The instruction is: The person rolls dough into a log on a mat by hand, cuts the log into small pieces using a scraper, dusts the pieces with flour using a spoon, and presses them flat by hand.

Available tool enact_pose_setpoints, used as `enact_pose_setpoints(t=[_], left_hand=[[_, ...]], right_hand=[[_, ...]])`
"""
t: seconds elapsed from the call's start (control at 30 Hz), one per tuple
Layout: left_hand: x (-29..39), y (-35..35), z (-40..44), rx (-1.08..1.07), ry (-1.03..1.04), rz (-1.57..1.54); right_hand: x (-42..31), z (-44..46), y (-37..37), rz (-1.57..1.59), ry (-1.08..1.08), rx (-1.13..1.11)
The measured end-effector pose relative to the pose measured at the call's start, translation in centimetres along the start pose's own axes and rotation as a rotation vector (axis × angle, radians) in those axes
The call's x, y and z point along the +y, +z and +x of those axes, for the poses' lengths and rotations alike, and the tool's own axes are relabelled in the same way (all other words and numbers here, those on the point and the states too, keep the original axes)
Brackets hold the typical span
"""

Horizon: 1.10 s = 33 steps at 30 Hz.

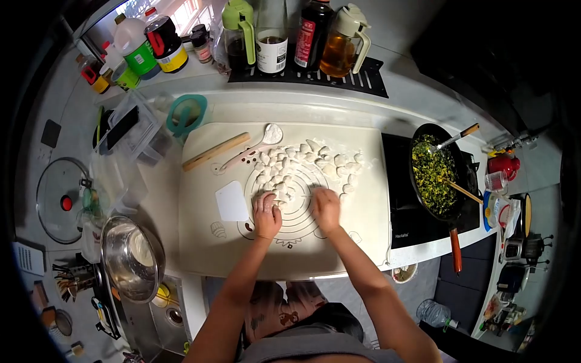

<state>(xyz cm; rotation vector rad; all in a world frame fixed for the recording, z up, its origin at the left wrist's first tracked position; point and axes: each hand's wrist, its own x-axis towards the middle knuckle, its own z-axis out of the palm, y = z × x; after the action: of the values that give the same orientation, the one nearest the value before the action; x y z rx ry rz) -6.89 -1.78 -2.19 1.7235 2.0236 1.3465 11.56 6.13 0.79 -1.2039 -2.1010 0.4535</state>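
Note:
Many small white dough pieces [278, 166] lie in a cluster on the pale mat [200, 254] with printed circles. My left hand [267, 215] is at the lower left edge of the cluster, its fingers spread on or beside the nearest pieces. To the right, over the printed circles, my right hand [325, 207] has its fingers curled down; what they hold, if anything, is hidden. More pieces [348, 169] lie above and right of it. A white scraper [232, 202] rests left of my left hand. Behind it are a rolling pin [216, 152] and a flour-filled spoon [272, 134].
A black pan [434, 175] of chopped green and yellow filling sits on the stove [405, 224] at right, its handle pointing toward me. At left stand a steel bowl [115, 260] and clear plastic containers [124, 175]. Bottles [308, 36] line the back ledge.

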Motion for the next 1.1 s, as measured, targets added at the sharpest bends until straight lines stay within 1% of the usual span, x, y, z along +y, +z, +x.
enact_pose_setpoints(t=[0.07, 0.1, 0.13, 0.2, 0.3, 0.33, 0.4, 0.5, 0.6, 0.7, 0.8, 0.9, 1.0, 1.1], left_hand=[[-0.3, 0.1, -0.2, 0.001, -0.009, -0.009], [-0.3, 0.1, -0.2, 0.007, -0.004, -0.009], [-0.3, 0.2, -0.2, 0.013, 0.002, -0.011], [-0.4, 0.2, -0.1, 0.023, 0.017, -0.003], [-0.3, 0.1, -0.1, 0.031, 0.017, -0.008], [-0.2, 0.0, -0.1, 0.025, 0.008, -0.009], [-0.3, 0.1, -0.1, -0.01, -0.013, -0.014], [-0.4, 0.3, -0.3, 0.01, -0.002, -0.019], [-0.3, 0.2, -0.2, 0.01, 0.005, -0.013], [-0.3, 0.2, -0.1, 0.015, 0.021, -0.017], [-0.4, 0.3, -0.1, 0.012, 0.013, -0.02], [-0.4, 0.1, -0.1, 0.005, 0.01, -0.032], [-0.2, 0.0, 0.0, 0.002, 0.02, -0.024], [-0.1, -0.1, 0.0, 0.007, 0.022, -0.01]], right_hand=[[-2.5, 1.0, 3.1, 0.197, 0.078, -0.044], [-3.6, 1.7, 4.1, 0.198, 0.171, -0.108], [-4.2, 2.1, 4.8, 0.141, 0.271, -0.256], [-4.3, 1.9, 5.9, 0.161, 0.305, -0.241], [-3.5, 0.8, 5.1, 0.287, 0.431, -0.182], [-2.9, 0.4, 4.2, 0.247, 0.447, -0.135], [-1.4, -0.6, 0.4, 0.01, 0.346, -0.044], [-0.4, -1.8, -0.8, -0.035, 0.317, -0.075], [0.8, -1.8, -1.7, -0.127, -0.011, -0.014], [0.9, -2.6, -1.7, -0.021, 0.089, -0.008], [0.6, -2.1, -1.6, 0.017, 0.163, 0.041], [-0.6, -0.8, -3.2, 0.096, 0.074, -0.094], [1.4, -1.8, -2.4, 0.184, 0.041, -0.239], [1.9, -1.7, -2.6, 0.185, 0.21, -0.322]])
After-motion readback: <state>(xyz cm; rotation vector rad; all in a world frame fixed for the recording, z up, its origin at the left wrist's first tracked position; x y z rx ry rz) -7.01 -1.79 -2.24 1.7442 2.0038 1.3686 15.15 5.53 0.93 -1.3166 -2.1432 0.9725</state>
